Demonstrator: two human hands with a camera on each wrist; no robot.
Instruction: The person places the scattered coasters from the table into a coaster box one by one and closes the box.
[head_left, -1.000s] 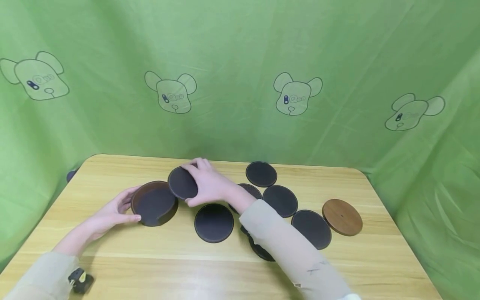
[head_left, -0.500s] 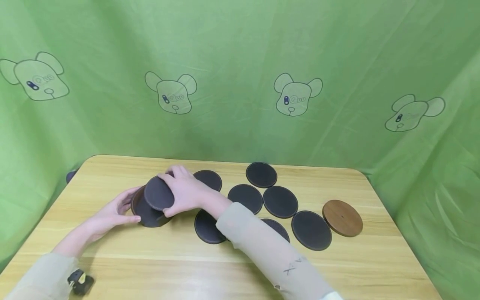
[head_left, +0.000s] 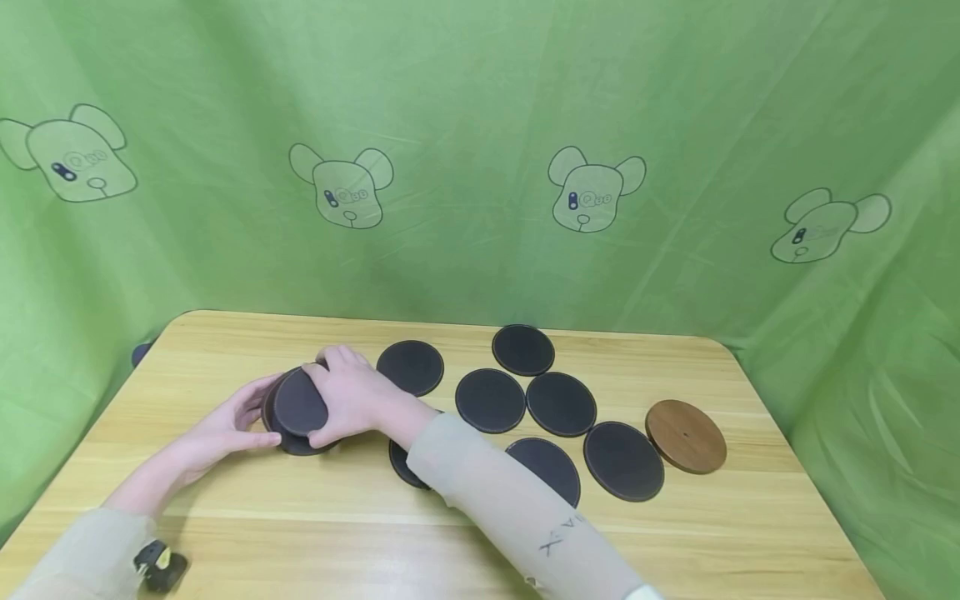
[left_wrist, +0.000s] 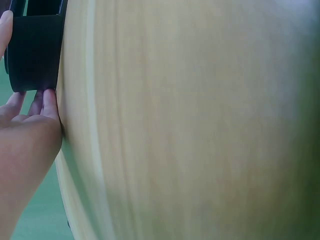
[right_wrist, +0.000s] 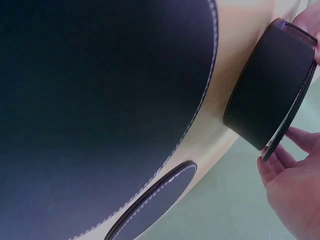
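Observation:
A round dark coaster holder (head_left: 303,447) with a brown inner wall stands on the left of the table. My left hand (head_left: 228,429) grips its side, thumb at the front and fingers behind; the left wrist view shows the fingertips against the holder's dark wall (left_wrist: 35,55). Over the holder's mouth lies a black leather coaster (head_left: 300,406), slightly tilted, its edge pinched by my right hand (head_left: 348,400) between thumb and fingers. In the right wrist view that coaster's rim sits along the holder's top (right_wrist: 267,87). The holder's inside is mostly hidden.
Several black stitched coasters lie flat right of the holder, such as a near one (head_left: 411,367), a back one (head_left: 523,349) and a right one (head_left: 624,461). Farther right is a brown wooden disc (head_left: 686,436). My right sleeve covers part of two coasters. Green curtain (head_left: 465,275) surrounds the table.
My right hand has carried the coaster left and down, from beside the holder to over its mouth. The left hand has stayed at the holder.

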